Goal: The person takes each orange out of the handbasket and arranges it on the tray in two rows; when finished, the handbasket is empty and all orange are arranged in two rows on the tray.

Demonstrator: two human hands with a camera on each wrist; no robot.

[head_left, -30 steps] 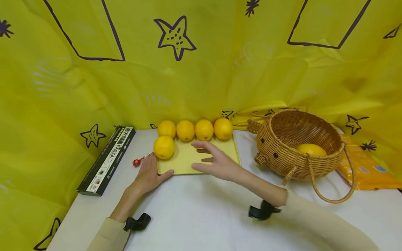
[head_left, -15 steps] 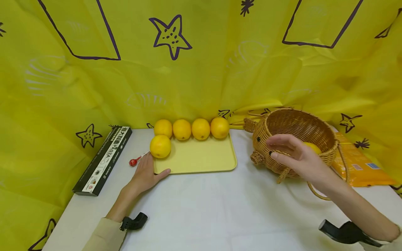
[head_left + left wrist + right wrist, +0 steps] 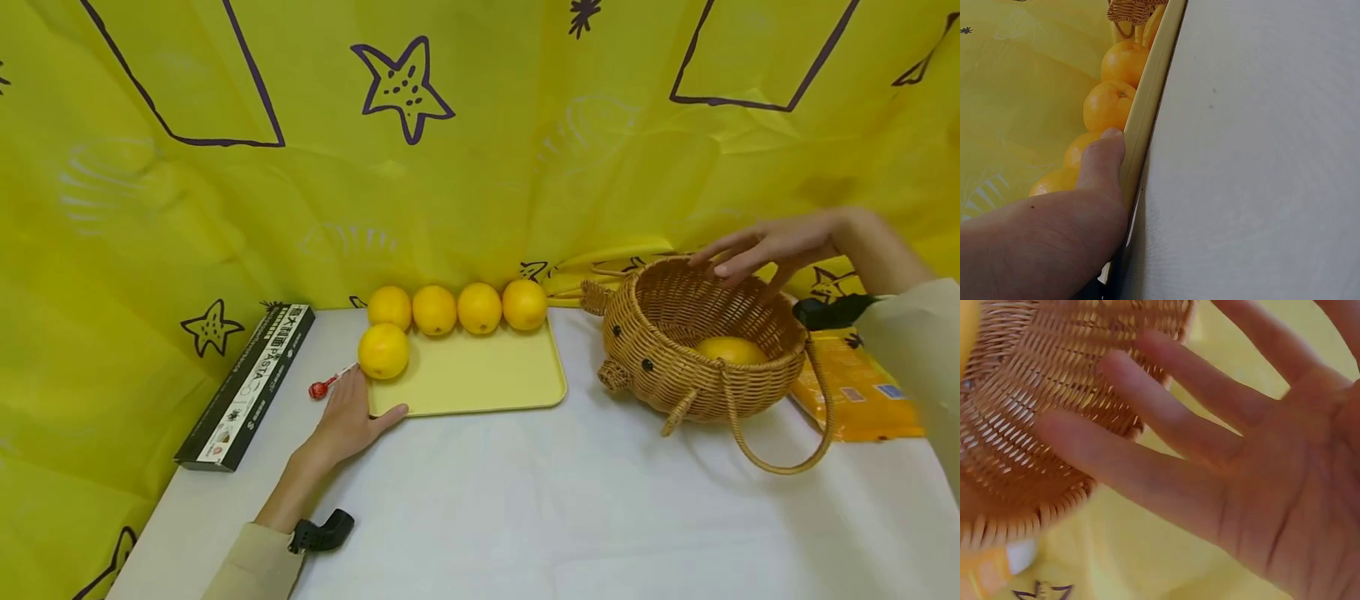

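Observation:
My left hand [image 3: 347, 418] rests with straight fingers along the left side of a pale yellow tray [image 3: 480, 377], thumb lying on its front left corner. In the left wrist view that thumb lies along the tray's rim [image 3: 1144, 119]. Several oranges [image 3: 479, 308] line the tray's back edge, and one orange [image 3: 383, 351] sits in front of the leftmost. My right hand [image 3: 783, 246], fingers spread and holding nothing, hovers over the back rim of a wicker pig basket [image 3: 697, 400]. Inside the basket lies one orange [image 3: 731, 350].
A black pasta box [image 3: 247, 387] lies at the left, with a red lollipop [image 3: 319, 389] between it and the tray. An orange packet [image 3: 862, 392] lies behind the basket's right side. The basket's looped handle [image 3: 787, 468] hangs forward onto the white table [image 3: 525, 500].
My right hand has travelled from above the tray, rightward past the basket's front, to its back rim. The left hand and the oranges have stayed put.

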